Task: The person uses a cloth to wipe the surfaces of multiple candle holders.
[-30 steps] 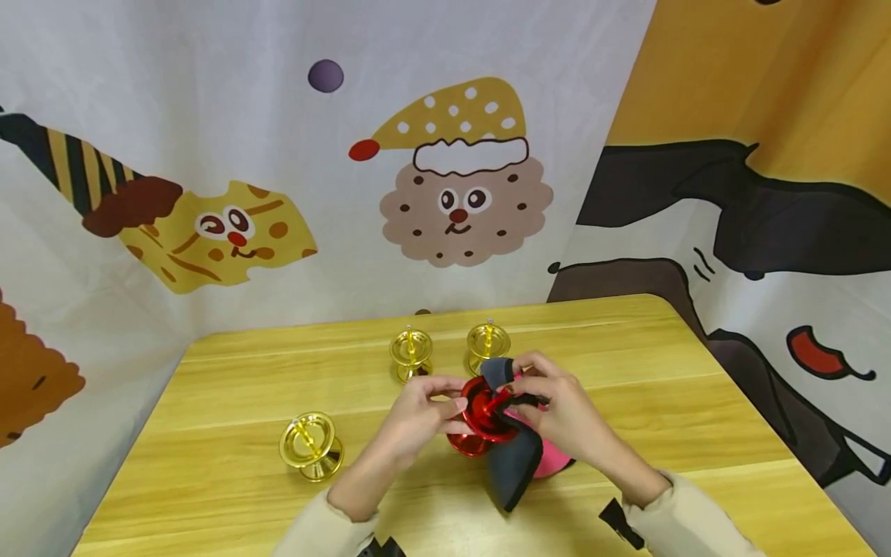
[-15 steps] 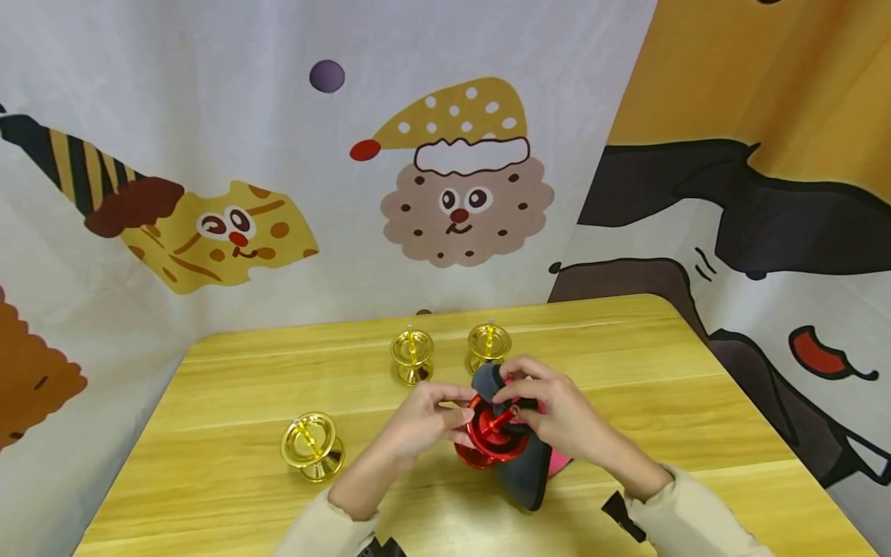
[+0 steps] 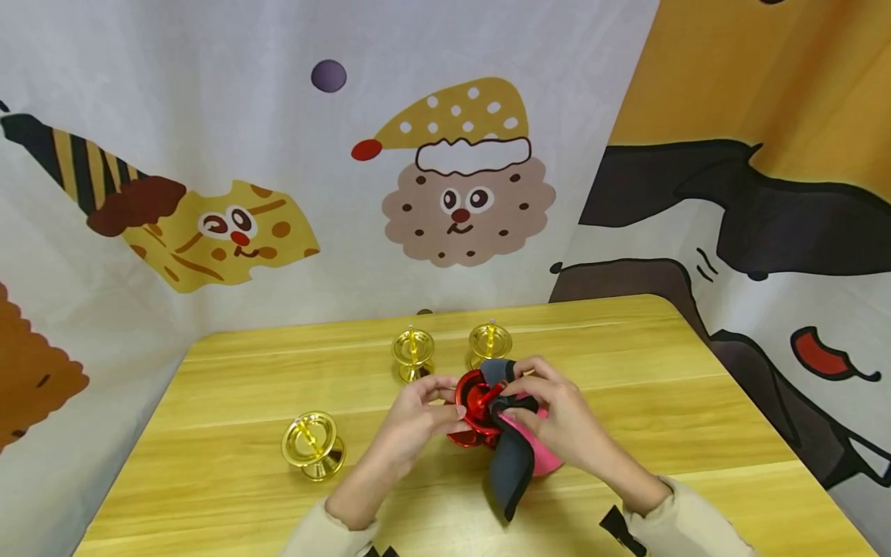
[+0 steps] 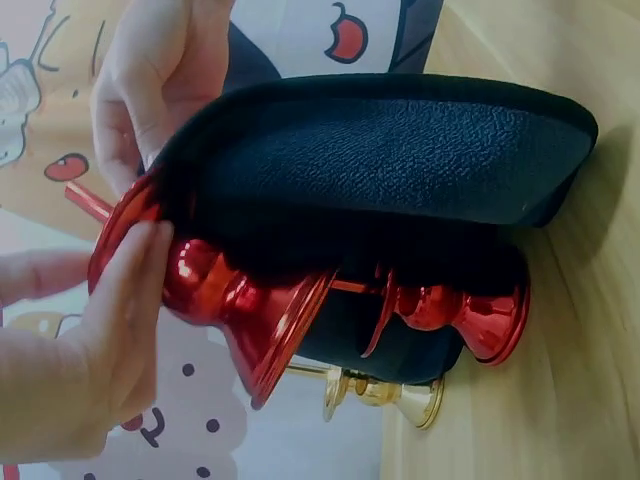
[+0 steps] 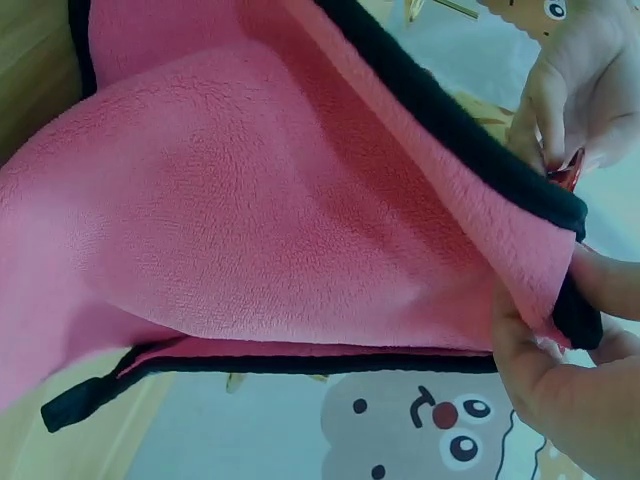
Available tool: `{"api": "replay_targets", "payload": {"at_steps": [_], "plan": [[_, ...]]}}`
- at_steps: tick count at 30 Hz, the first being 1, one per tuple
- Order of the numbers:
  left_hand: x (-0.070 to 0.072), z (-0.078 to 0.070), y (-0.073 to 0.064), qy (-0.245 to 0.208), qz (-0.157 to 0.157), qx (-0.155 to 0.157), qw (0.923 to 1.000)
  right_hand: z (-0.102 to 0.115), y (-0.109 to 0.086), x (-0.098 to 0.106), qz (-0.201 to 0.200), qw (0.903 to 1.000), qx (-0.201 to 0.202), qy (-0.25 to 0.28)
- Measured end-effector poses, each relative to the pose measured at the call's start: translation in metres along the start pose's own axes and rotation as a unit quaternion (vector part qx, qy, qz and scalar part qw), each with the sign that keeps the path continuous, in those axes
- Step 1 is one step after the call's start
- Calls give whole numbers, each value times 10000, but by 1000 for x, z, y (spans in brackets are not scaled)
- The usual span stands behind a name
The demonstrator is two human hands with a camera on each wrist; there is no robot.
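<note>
In the head view my left hand point(image 3: 418, 418) pinches the rim of a shiny red candle holder point(image 3: 473, 398), which tilts and has a thin spike rising from its dish. My right hand point(image 3: 560, 410) pinches a cloth point(image 3: 513, 468), dark grey on one face, pink and fluffy on the other, edged in black. The cloth drapes against the right side of the dish. A second red candle holder point(image 4: 430, 305) stands on the table behind the held one in the left wrist view. In the right wrist view the cloth's pink face hides most of the held candle holder.
Two gold candle holders, one back centre point(image 3: 413, 352) and one just right of it point(image 3: 490, 342), stand beyond the hands. A third gold candle holder point(image 3: 313, 446) stands at the left of the wooden table point(image 3: 230, 387). A cartoon-printed curtain point(image 3: 334, 155) hangs behind.
The red candle holder moved slightly right and down, then back left and up, its tilt changing. My right hand shifted the cloth along the dish, and the cloth's hanging corner swung back left.
</note>
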State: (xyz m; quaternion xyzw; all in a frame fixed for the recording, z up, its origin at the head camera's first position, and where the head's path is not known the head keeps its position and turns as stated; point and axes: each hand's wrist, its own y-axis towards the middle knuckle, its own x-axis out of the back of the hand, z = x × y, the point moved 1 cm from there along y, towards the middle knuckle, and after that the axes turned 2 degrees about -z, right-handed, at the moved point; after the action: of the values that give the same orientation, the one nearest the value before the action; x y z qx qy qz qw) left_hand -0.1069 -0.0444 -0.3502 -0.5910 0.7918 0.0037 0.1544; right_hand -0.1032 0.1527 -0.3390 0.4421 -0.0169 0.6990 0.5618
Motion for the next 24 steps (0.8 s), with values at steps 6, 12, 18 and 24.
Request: {"api": "replay_targets", "payload": {"at_steps": [6,12,18,24], "plan": [[0,0,2,148,591,197,9979,-2,3,3,43,9999,-77,113],[-2,4,3,206,507,195,9983,-3,5,5,72,9993,346,-80],[-1,4,2,173,104,36,9998,1,-1,2,102,9990,384,-192],[-2,3,1,486,567,22,9972,0,0,2,185,9991,381,-103]]}}
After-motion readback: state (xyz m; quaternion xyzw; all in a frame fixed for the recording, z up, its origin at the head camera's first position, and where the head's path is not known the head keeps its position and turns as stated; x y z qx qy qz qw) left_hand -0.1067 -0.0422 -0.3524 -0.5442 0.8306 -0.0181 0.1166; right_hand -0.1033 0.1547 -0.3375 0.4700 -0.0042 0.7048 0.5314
